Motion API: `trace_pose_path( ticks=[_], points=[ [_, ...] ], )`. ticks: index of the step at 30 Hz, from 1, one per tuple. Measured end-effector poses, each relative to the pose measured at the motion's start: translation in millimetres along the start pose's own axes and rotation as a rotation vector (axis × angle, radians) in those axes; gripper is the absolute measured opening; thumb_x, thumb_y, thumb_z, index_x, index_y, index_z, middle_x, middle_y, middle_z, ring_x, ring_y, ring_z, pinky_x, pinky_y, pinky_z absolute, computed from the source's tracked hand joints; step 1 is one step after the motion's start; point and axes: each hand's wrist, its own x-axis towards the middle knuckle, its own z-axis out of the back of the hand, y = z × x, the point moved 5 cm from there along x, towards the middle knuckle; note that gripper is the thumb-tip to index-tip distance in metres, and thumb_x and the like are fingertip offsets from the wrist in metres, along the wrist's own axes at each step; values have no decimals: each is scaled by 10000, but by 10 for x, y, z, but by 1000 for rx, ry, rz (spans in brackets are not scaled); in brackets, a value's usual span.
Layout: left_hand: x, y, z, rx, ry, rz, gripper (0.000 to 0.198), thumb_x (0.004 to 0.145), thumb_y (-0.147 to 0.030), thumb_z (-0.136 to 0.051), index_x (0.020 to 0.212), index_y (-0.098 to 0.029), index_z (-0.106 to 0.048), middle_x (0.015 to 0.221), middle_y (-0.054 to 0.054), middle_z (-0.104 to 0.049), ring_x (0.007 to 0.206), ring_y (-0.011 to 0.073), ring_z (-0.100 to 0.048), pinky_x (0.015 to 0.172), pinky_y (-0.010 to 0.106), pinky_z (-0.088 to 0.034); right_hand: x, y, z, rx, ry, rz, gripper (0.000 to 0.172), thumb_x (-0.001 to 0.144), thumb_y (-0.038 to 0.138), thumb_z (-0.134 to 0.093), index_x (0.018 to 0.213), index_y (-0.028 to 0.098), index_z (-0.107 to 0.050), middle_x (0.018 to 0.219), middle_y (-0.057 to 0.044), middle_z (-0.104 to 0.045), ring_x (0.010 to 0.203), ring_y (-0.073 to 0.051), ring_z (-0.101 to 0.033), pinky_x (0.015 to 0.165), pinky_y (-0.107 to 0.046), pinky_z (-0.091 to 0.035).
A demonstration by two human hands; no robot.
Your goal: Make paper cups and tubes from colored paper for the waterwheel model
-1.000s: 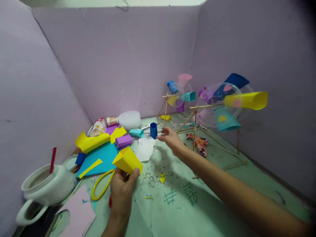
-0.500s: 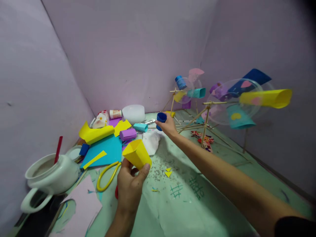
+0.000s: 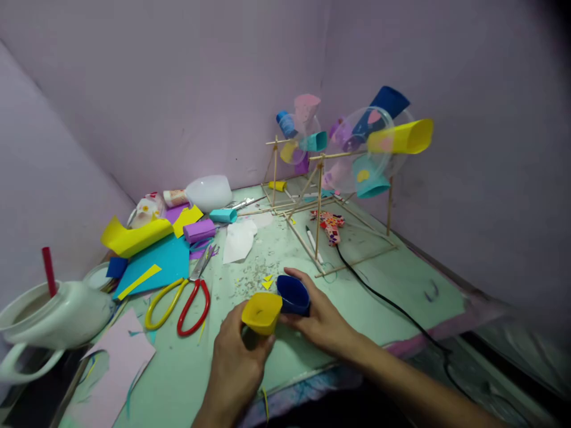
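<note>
Our right hand (image 3: 328, 322) has brought the blue paper tube (image 3: 293, 297) in from farther ahead and grips it beside the yellow paper tube (image 3: 262, 318) our left hand (image 3: 238, 351) holds, so both are now together.

White pot (image 3: 84, 315) (red stick (image 3: 49, 272) inside) at left, translucent bottle (image 3: 209, 193) near back wall (image 3: 178, 125).

Single head camera: I am looking forward and down across the green tabletop (image 3: 178, 374), left hand (image 3: 238, 359) and right hand (image 3: 329, 321) showing near, lilac wall (image 3: 156, 89) standing beyond.
</note>
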Motion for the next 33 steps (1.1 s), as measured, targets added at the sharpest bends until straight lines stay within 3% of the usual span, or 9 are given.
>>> trace_pose_path(
  ticks=[5, 7, 18, 22, 26, 33],
  points=[
    [45, 76, -50, 106, -29, 21, 517, 614, -329, -663, 1083, -132, -572, 1051, 137, -652, 1012, 328, -581, 860, 464, -435, -62, 20, -10, -98, 126, 28, 781, 718, 162, -584, 1387, 147, -180, 1419, -162, -315, 1291, -271, -327, 1064, -466, -256],
    [66, 68, -58, 114, -28, 9, 543, 627, -342, -653, 1118, -131, -556, 1057, 138, -651, 1003, 321, -590, 847, 456, -446, -90, 11, -8, -141, 152, 28, 791, 719, 124, -559, 1404, 143, -164, 1436, -164, -293, 1306, -280, -303, 1066, -480, -245],
    [14, -42, -63, -30, -76, 112, 526, 540, -402, -729, 971, -114, -639, 850, 140, -703, 858, 349, -635, 634, 385, -495, -61, 24, 43, -40, 9, 80, 752, 606, 124, -712, 1289, 225, -413, 1291, -82, -513, 1180, -253, -470, 1007, -424, -339],
    [22, -63, -59, 17, -94, 89, 523, 539, -382, -736, 977, -116, -631, 842, 137, -700, 863, 349, -632, 649, 392, -491, -70, 78, 68, -35, -8, 81, 656, 604, 123, -723, 1207, 230, -487, 1175, -55, -582, 1073, -236, -533, 937, -399, -395],
    [28, -71, -82, -35, -56, 101, 507, 543, -350, -740, 982, -120, -632, 864, 135, -698, 881, 340, -627, 684, 396, -485, -66, 65, 82, -154, -46, 3, 699, 557, 174, -775, 1197, 174, -495, 1165, -104, -568, 1076, -271, -506, 943, -436, -369],
    [35, -19, -86, -48, -38, 94, 506, 538, -338, -750, 986, -131, -637, 900, 127, -696, 913, 340, -617, 724, 400, -480, -65, 91, 76, -184, -49, 11, 644, 590, 130, -732, 1184, 169, -486, 1139, -104, -559, 1041, -253, -509, 923, -430, -376]
  ],
)
